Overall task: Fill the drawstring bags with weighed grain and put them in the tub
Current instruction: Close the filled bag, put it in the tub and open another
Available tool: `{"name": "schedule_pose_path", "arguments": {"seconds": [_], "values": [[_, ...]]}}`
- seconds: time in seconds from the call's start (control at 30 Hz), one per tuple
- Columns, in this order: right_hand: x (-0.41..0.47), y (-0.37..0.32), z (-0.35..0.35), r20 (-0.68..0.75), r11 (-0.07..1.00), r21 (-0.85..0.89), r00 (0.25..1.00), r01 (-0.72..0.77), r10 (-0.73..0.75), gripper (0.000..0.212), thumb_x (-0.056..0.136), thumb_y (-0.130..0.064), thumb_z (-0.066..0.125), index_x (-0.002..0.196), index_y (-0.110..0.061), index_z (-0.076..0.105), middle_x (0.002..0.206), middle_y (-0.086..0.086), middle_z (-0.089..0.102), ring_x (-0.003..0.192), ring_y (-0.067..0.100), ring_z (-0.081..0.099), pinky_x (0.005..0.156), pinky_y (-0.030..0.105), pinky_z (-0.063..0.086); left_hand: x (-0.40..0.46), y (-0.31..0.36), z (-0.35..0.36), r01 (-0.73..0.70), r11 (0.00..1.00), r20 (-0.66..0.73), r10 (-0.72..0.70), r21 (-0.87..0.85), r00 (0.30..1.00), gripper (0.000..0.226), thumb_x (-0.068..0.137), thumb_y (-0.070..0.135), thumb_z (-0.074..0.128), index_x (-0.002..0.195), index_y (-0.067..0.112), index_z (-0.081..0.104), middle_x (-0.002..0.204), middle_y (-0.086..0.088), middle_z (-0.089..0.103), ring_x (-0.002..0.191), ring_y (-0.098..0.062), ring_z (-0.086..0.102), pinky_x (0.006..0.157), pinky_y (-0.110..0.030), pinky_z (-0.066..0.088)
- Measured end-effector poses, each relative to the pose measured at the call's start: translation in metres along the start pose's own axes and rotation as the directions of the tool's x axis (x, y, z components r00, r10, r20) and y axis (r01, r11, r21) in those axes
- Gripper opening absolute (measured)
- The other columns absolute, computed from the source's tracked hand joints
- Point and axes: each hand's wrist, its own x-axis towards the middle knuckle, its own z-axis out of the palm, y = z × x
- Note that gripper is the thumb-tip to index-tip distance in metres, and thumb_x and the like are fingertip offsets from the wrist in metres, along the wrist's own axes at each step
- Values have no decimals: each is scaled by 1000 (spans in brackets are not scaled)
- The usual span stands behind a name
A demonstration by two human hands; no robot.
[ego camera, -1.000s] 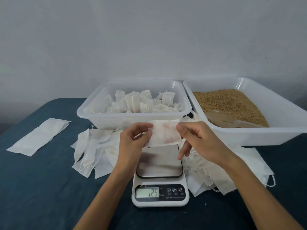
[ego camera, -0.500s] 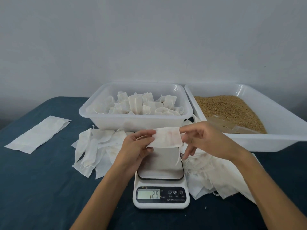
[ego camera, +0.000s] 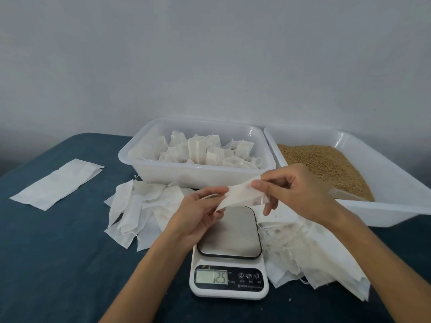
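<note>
Scale (ego camera: 228, 264) LCD reads 2.5; btn labels too small.

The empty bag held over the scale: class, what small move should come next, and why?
Probably spread its mouth open. Both hands, left and right, pinch the flat, empty bag above the bare scale, so grain cannot enter yet.

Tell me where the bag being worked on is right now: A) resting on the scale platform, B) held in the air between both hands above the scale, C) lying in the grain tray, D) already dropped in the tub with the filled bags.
B: the bag is pinched between the left hand and right hand, above the scale, whose platform is bare.
</note>
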Motion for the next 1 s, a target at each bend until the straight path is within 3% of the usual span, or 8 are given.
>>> {"name": "schedule_pose_path", "arguments": {"seconds": [0.13,0.4,0.57,0.63,0.7,0.8,0.87,1.0], "values": [[4,-1,-3,52,999,-38,999,2,0,29,96,-29,68,69,-35,73,63,-7,68,63,23,75,58,32,58,-4,-1,3,-90,992,3,90,86,996,20,93,-13,62,103,-1,75,92,-14,68,61,-12,58,53,-18,51],[15,1,-17,210,991,18,970,-130,123,24,99,-20,59,111,-9,76,98,6,78,94,24,76,79,30,62,-8,1,5,-137,982,-19,141,132,990,20,94,-13,62,105,-1,74,88,-8,72,61,-13,63,57,-20,54],[19,-7,-28,279,988,-53,948,-142,151,27,98,-24,60,114,-8,75,105,6,78,104,23,73,90,31,59,-7,0,3,-177,971,-106,196,160,975,20,95,-11,63,100,5,74,92,-9,74,66,-15,66,60,-22,56],[23,-15,-31,317,987,-107,937,-119,147,25,98,-25,61,112,-12,77,100,0,77,101,15,72,95,31,57,-7,0,5,-335,857,-106,404,392,909,21,93,-4,69,104,13,74,103,-3,76,85,-15,70,70,-23,57],[27,-23,-32,378,984,-146,913,-103,152,19,101,-23,61,104,-21,80,92,-1,75,93,9,69,99,36,55,-13,-3,8,-485,668,56,555,564,830,32,86,14,77,116,26,71,119,13,72,112,-6,65,90,-18,52],[34,-34,-25,469,973,-218,867,-73,170,34,103,-24,60,78,-41,76,74,-22,65,77,0,63,97,39,56,-20,-12,13,-555,456,269,552,695,790,64,79,35,81,136,43,55,140,28,54,136,5,45,101,-2,32],[41,-41,-18,509,962,-270,840,-50,187,32,102,-25,60,81,-43,76,76,-24,67,78,1,66,93,37,57,-20,-19,16,-549,406,314,515,731,798,71,79,32,85,139,45,51,137,27,55,133,3,48,99,-4,34],[55,-50,-6,552,945,-324,803,-45,227,23,103,-32,57,109,-21,77,100,-6,77,92,16,75,86,34,61,-17,-21,20,-476,476,209,510,739,834,48,84,14,82,121,31,58,102,10,71,95,-9,66,77,-27,52]]}}
